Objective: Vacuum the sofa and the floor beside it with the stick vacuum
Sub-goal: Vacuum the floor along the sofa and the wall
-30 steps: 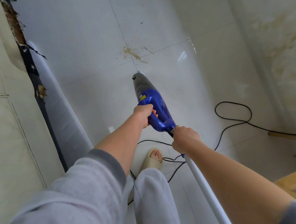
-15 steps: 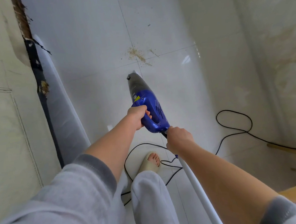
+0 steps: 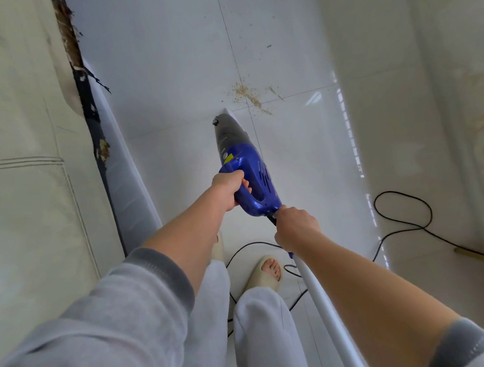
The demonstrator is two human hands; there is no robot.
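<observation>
The sofa runs along the floor's left edge. The stick vacuum points away from the person, its long axis aimed at the crumb patch just beyond its nozzle. The left hand, nearer the crumbs, grips the blue handle; the right hand clamps the white tube behind.

Blue stick vacuum angled down to white floor, beside cream sofa.
</observation>
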